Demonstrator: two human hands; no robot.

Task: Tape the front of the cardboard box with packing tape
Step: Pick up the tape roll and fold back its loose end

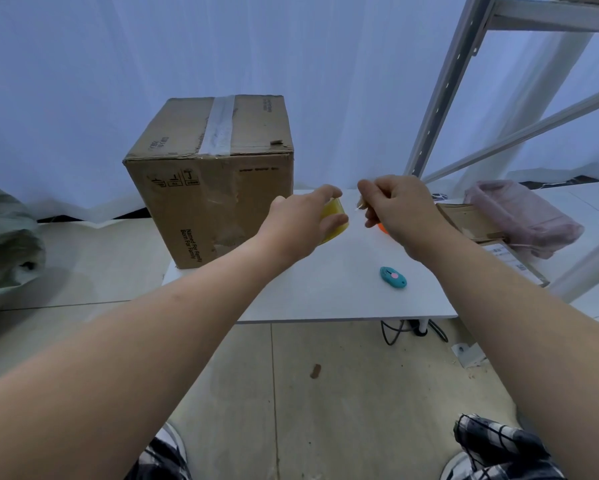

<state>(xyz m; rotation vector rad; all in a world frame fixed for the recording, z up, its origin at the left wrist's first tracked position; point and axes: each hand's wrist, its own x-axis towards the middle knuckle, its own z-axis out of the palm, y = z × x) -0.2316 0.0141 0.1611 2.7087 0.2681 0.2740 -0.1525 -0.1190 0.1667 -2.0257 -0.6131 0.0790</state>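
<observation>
So from left to right: one lumpy grey-green bag (3, 244) slumped on the floor, then one cardboard box (218, 188) standing upright on the left end of the white table (325, 296), its near corner right at the table edge. The box looks pretty beat up, brown with scuffed, torn patches on the front face, some handling symbols printed near the top, "Named For Family Born For Family" running sideways down low, and one strip of clear tape already across the top seam. The front face itself has no fresh strip on it. Just right of the box, the left hand (301, 220) has its fingers wrapped around one yellowish roll of packing tape (336, 220), held above the table. The right hand (402, 209) is close beside it, fingers pinched together on what looks like the loose tape end. One teal box cutter (393, 277) lies on the table below the hands, something orange is mostly hidden behind the right hand, then flattened cardboard (471, 220) and one pink bundle (523, 213) at the far right.
</observation>
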